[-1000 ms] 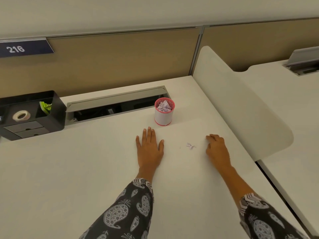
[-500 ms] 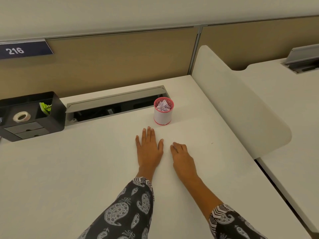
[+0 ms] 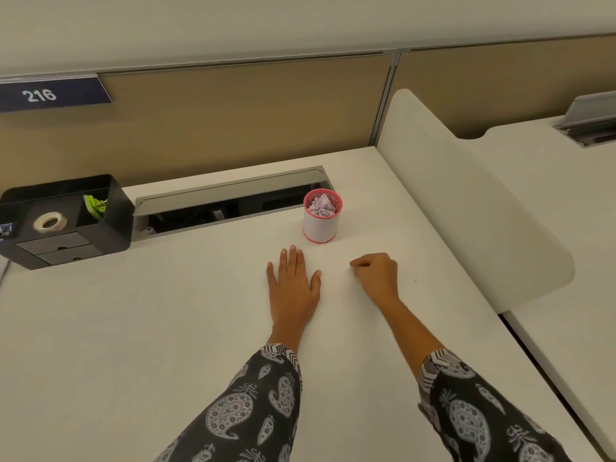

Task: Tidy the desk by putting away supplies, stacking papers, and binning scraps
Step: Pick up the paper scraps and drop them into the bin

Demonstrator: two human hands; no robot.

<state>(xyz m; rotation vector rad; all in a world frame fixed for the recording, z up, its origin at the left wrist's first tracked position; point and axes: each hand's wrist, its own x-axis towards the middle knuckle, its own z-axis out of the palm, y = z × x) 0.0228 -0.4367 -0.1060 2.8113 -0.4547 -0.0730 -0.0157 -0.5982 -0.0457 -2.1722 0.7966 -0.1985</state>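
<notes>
My left hand lies flat, palm down, fingers together, on the white desk. To its right my right hand rests on the desk curled into a fist, fingertips pinched on a tiny pale paper scrap that barely shows. Just beyond both hands stands a small pink-rimmed white cup filled with crumpled lilac paper. A tiny dark speck lies on the desk right of my right hand.
A black desk organiser at the far left holds a tape roll and a green item. An open grey cable tray runs along the back. A white divider panel borders the right side.
The scrap lay on the desk between my hands. My right hand swept left over it, then drew back right and closed into a fist. The scrap no longer lies on the desk.
</notes>
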